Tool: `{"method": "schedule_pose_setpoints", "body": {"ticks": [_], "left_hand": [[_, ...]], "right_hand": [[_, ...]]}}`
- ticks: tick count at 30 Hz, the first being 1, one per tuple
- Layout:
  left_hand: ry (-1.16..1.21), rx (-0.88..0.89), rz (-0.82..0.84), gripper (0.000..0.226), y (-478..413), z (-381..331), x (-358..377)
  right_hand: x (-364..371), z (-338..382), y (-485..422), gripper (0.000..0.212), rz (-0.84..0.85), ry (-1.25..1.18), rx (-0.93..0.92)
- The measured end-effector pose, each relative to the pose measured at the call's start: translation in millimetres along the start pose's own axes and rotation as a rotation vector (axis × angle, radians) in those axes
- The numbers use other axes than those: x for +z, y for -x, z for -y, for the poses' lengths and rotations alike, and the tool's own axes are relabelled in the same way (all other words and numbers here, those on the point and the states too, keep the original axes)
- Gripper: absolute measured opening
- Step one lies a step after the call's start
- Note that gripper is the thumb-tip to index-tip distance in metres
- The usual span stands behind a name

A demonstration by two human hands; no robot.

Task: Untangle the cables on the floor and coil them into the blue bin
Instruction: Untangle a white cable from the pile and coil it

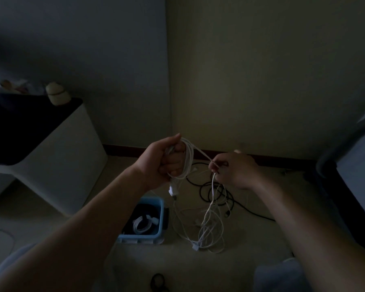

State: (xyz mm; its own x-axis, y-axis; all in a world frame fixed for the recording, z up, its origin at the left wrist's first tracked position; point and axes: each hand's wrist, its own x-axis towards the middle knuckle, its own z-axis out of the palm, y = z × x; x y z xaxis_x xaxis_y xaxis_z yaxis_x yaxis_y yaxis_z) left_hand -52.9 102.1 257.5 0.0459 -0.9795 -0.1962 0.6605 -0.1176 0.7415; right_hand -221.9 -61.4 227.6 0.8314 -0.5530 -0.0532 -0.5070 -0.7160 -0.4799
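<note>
Left hand [156,163] hides part of the coiled white cable [189,159].

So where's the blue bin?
The blue bin sits on the floor, low centre of head view, below the left hand, left of the white cable tangle.

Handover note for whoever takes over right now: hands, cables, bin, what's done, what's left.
Left hand grips a partly wound white coil, with a plug end hanging below it.
Right hand pinches the same cable's free strand, which runs down to the white tangle on the floor.
Black cables lie on the floor behind the tangle, untouched.
Blue bin holds one coiled white cable.
Done: one cable binned.
Left: finish this coil and bin it, then untangle and coil the remaining white and black cables.
</note>
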Motion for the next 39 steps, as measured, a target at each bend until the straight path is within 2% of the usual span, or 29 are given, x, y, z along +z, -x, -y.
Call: {"method": "schedule_pose_setpoints", "body": {"ticks": [6, 11, 12, 15, 17, 18, 21, 23, 26, 29, 32, 33, 35, 36, 37, 39], "left_hand": [[0.053, 0.094, -0.063, 0.038, 0, -6, -5], [0.102, 0.203, -0.21, 0.032, 1, -10, -13], [0.124, 0.22, -0.243, 0.032, 2, -10, -14], [0.206, 0.282, -0.37, 0.037, 1, -12, -20], [0.255, 0.31, -0.451, 0.04, 2, -13, -24], [0.275, 0.316, -0.472, 0.042, 3, -15, -26], [0.312, 0.312, -0.46, 0.046, 4, -17, -25], [0.299, 0.314, -0.432, 0.045, 4, -17, -21], [0.228, 0.312, -0.377, 0.046, 4, -14, -11], [0.104, 0.284, -0.303, 0.045, 2, -15, 2], [0.021, 0.182, -0.17, 0.042, 3, -19, 12], [0.004, 0.135, -0.118, 0.041, 3, -19, 14], [-0.018, 0.048, -0.026, 0.041, 5, -16, 20], [-0.028, 0.018, 0.003, 0.042, 5, -14, 22], [-0.037, -0.001, 0.019, 0.043, 5, -12, 23], [-0.043, -0.02, 0.017, 0.045, 3, -10, 25]], "right_hand": [[0, -17, 0, 0.026, 0.061, -0.091, -0.014], [4, -30, -4, 0.015, 0.211, -0.284, 0.063], [4, -27, -3, 0.016, 0.232, -0.384, 0.076], [1, -18, -3, 0.048, 0.194, -0.823, 0.268], [3, -17, -2, 0.052, 0.144, -0.934, 0.36], [3, -17, -2, 0.049, 0.123, -0.908, 0.386], [6, -23, 2, 0.031, 0.083, -0.598, 0.508], [12, -36, -1, 0.032, 0.091, -0.329, 0.589], [25, -51, -7, 0.044, 0.131, 0.07, 0.568], [41, -53, -8, 0.033, 0.178, 0.119, 0.54], [41, -44, -8, 0.043, 0.258, 0.149, 0.439], [35, -35, -7, 0.053, 0.264, 0.081, 0.382], [22, -5, -6, 0.075, 0.224, -0.203, 0.205], [17, 11, -6, 0.072, 0.215, -0.384, 0.081], [12, 26, -5, 0.061, 0.216, -0.573, -0.019], [10, 41, -6, 0.037, 0.18, -0.906, -0.074]]}}
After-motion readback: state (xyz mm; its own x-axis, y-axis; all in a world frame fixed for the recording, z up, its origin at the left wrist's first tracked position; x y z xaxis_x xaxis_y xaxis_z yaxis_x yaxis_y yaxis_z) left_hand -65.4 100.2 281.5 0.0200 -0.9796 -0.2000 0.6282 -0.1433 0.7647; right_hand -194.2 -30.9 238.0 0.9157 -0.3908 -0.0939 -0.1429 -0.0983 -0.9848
